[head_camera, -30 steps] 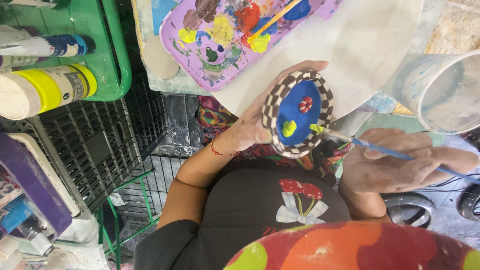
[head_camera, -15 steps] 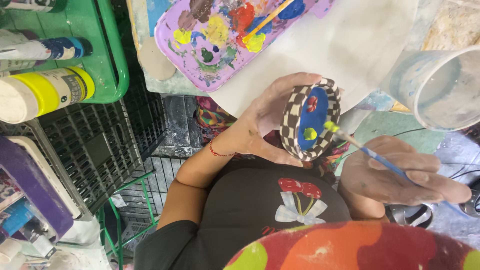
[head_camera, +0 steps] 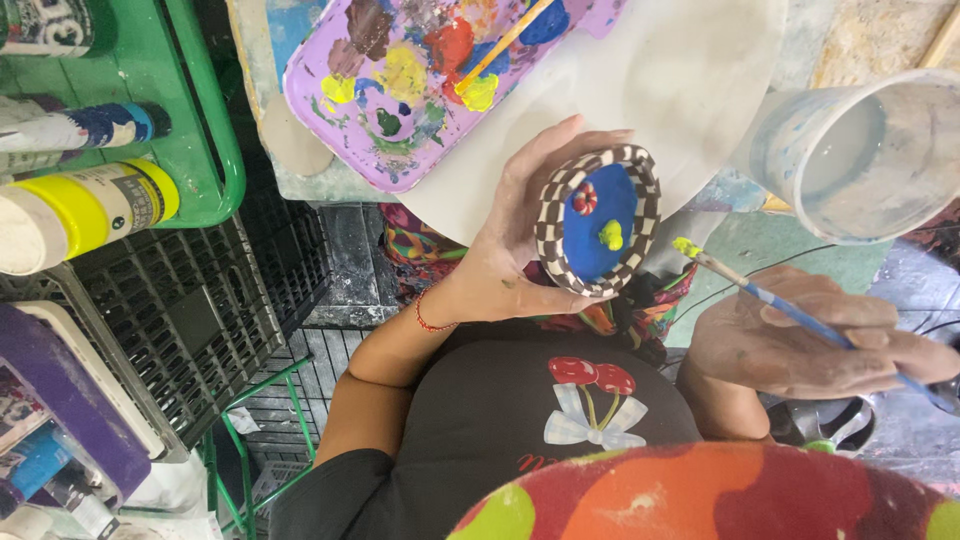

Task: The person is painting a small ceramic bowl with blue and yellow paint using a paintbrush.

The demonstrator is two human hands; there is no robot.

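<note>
My left hand [head_camera: 510, 235] cups a small round dish [head_camera: 598, 220] with a brown-and-white checkered rim and a blue inside. A red dot and a yellow dot sit on the blue. My right hand [head_camera: 800, 345] grips a thin blue-handled paintbrush [head_camera: 760, 295]. Its yellow-tipped bristles hover just right of the dish rim, not touching it. A purple paint palette [head_camera: 400, 90] with many colour blobs lies above on a white sheet [head_camera: 680, 80], and a second brush [head_camera: 505, 42] rests across the palette.
A translucent water cup [head_camera: 860, 150] stands at the upper right. A green tray [head_camera: 200, 120] at the left holds paint tubes, with a yellow-capped bottle [head_camera: 80, 210] beside it. Black plastic crates [head_camera: 170, 320] fill the lower left.
My right hand has drawn the brush away to the right, off the yellow dot. The dish has tilted slightly in my left hand and sits a little higher.
</note>
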